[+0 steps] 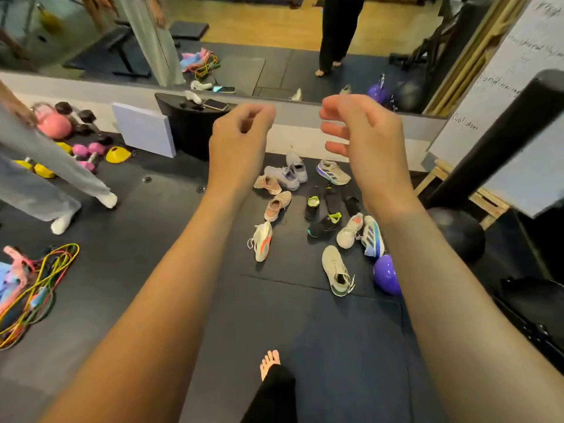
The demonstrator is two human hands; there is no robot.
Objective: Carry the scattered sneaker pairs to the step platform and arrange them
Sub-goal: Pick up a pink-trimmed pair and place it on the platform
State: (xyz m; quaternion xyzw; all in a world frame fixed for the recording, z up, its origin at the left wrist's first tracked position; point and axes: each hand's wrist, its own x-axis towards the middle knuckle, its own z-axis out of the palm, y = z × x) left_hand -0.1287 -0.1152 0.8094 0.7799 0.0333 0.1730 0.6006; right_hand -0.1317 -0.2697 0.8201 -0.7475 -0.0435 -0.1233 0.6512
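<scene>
1. A black platform [186, 126] against the wall, left of the pile, is probably the step platform; a phone [215, 104] lies on it.
2. The left hand [241, 138] is raised, fingers loosely curled, holding nothing.
3. The sneakers [277, 205] lie scattered on the floor mat [183, 270] near its wall edge, mates mixed, some tipped sideways.
4. They look light, with soft uppers and stiffer soles; two fingers hooked inside the heel collars should carry a pair.
5. The right hand [366, 141] is raised, fingers bent and apart, empty.
</scene>
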